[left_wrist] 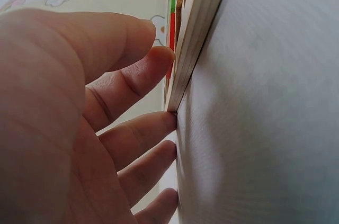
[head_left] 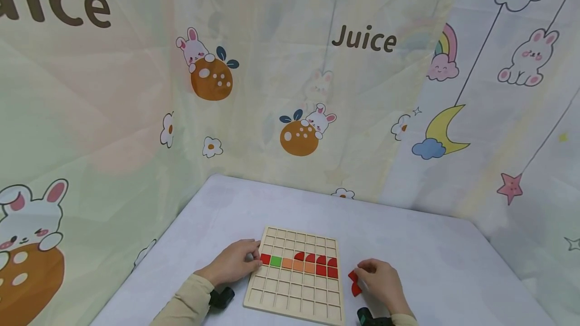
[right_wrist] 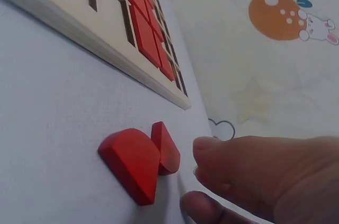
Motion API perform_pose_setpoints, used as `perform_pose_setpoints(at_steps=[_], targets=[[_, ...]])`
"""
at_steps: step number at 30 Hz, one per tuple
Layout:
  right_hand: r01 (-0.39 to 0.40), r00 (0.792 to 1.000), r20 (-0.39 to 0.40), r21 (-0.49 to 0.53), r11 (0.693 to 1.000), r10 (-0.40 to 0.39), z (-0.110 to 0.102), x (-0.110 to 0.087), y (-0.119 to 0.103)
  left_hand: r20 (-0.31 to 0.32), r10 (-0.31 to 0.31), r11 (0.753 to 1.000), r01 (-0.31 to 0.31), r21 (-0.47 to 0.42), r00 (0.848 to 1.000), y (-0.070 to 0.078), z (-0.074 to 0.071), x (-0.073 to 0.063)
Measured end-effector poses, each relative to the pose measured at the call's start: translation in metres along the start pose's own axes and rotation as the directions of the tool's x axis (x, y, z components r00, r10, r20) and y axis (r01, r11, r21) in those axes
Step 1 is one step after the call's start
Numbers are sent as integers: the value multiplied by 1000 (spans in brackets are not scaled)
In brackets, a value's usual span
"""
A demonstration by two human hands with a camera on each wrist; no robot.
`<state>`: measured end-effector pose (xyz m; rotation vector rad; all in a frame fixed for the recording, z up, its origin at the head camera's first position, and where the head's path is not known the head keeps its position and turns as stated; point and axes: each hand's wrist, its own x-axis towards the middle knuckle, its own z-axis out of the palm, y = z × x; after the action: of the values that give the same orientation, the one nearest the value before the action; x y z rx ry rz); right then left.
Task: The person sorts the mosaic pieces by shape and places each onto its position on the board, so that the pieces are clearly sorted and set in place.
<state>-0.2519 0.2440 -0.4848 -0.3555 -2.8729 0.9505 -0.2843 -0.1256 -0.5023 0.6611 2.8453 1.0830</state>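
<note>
A wooden grid board [head_left: 290, 301] lies on the table. Across its middle runs a row of red, green [head_left: 276, 261] and orange [head_left: 297, 265] square tiles, with several red quarter-round pieces [head_left: 320, 259] in the row above. My left hand [head_left: 235, 260] rests at the board's left edge, its fingers spread and loosely bent in the left wrist view, holding nothing. To the right of the board, two red quarter-round pieces [right_wrist: 131, 161] lie against each other on the table. My right hand [head_left: 380, 280] is right beside them, thumb [right_wrist: 238, 166] apart from the pieces; its other fingers are mostly hidden.
A pale cloth covers the table [head_left: 430, 260]. Printed curtains [head_left: 254, 130] stand behind and along its sides. A black wrist camera [head_left: 222, 298] sits under my left wrist, and another [head_left: 369, 317] under my right.
</note>
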Motion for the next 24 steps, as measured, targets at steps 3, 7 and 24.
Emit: perform_pose_setpoints(at_steps=[3, 7, 24], targets=[[-12, 1000, 26, -1, 1000, 12, -1, 0, 2, -1, 2, 1000, -2, -2, 1000, 0, 0, 0], [-6, 999, 51, -8, 1000, 7, -1, 0, 4, -3, 6, 1000, -6, -8, 1000, 0, 0, 0], [24, 999, 38, -40, 999, -22, 3, -1, 5, -26, 32, 999, -31, 21, 999, -1, 1, 1]])
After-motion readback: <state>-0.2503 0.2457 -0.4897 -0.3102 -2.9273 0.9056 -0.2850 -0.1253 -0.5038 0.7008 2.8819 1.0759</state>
